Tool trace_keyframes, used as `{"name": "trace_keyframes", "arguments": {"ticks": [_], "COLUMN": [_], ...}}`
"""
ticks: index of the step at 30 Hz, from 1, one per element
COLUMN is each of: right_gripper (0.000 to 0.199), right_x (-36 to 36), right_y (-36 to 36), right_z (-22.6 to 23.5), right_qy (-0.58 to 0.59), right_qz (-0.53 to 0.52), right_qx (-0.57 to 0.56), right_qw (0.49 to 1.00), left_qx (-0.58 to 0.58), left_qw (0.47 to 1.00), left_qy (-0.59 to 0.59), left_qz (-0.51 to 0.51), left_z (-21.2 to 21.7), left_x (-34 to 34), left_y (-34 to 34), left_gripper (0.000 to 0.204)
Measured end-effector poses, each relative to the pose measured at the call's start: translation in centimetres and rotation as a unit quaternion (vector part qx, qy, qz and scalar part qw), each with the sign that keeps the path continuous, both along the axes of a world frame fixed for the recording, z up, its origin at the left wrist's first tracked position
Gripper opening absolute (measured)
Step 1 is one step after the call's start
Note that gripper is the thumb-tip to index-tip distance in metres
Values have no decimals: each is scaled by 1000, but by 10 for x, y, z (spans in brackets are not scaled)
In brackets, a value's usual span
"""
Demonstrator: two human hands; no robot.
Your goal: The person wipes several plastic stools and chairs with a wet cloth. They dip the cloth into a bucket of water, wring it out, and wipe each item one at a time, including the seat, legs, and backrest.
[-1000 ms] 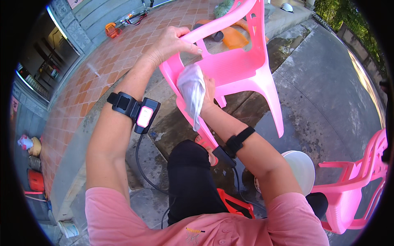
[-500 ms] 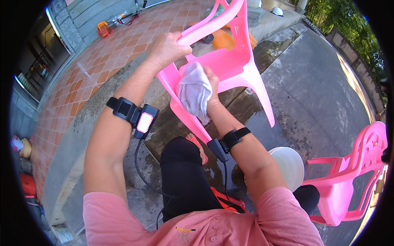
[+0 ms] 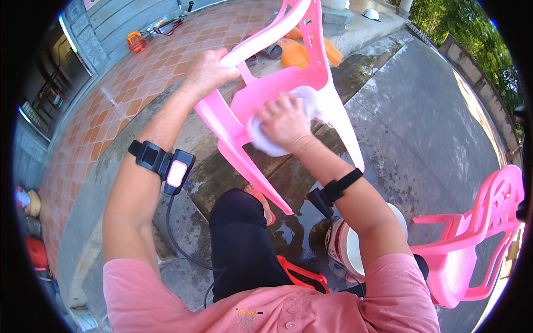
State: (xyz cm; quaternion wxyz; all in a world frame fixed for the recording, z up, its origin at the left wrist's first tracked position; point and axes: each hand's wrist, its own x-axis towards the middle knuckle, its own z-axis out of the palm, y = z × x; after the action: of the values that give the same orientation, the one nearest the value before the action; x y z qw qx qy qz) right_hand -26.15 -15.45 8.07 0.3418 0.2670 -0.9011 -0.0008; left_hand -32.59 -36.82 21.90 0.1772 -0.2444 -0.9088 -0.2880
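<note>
A pink plastic armchair (image 3: 277, 83) is tilted in front of me. My left hand (image 3: 210, 73) is wrapped round the end of its left armrest. Across the front part of the seat my right hand (image 3: 284, 122) presses a white cloth (image 3: 261, 139), which bunches out around the palm and past the seat's front edge. The right fingers are bent over the cloth and slightly smeared by motion.
A white bucket (image 3: 350, 250) stands by my right forearm. Beyond it is a second pink chair (image 3: 455, 266). Orange objects (image 3: 294, 53) lie behind the held chair on the raised edge. Wet concrete (image 3: 405, 122) spreads to the right, a tiled floor (image 3: 133, 94) to the left.
The cloth and my right hand have swept from the left side of the chair rightward across the seat front. My left hand and the chair have shifted slightly left.
</note>
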Motion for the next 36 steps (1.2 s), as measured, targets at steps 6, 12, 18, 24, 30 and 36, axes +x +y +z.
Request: {"name": "trace_keyframes", "arguments": {"ticks": [6,12,18,24,30,36], "right_gripper": [35,41,49,40,35,69], "right_x": [2,-4,19,57,-9,-44], "right_y": [10,62,148,184,136,86], "right_z": [-25,-29,-119,-166,-58,17], "right_qy": [39,121,-40,-195,-75,-17], "right_qz": [59,-94,-344,-380,-142,-209], "right_qx": [39,-96,-244,-401,-521,-382], "right_qw": [997,983,906,810,838,900], "left_qx": [-73,-26,-26,-16,-43,-21], "left_qw": [997,999,999,999,999,1000], "left_qy": [28,36,38,30,28,16], "left_qz": [20,-8,6,0,0,4], "left_z": [4,-3,-7,-4,-1,-14], "left_x": [3,2,2,4,14,7], "left_y": [-9,-17,-28,-28,-26,-38], "left_gripper": [41,34,31,32,37,38]}}
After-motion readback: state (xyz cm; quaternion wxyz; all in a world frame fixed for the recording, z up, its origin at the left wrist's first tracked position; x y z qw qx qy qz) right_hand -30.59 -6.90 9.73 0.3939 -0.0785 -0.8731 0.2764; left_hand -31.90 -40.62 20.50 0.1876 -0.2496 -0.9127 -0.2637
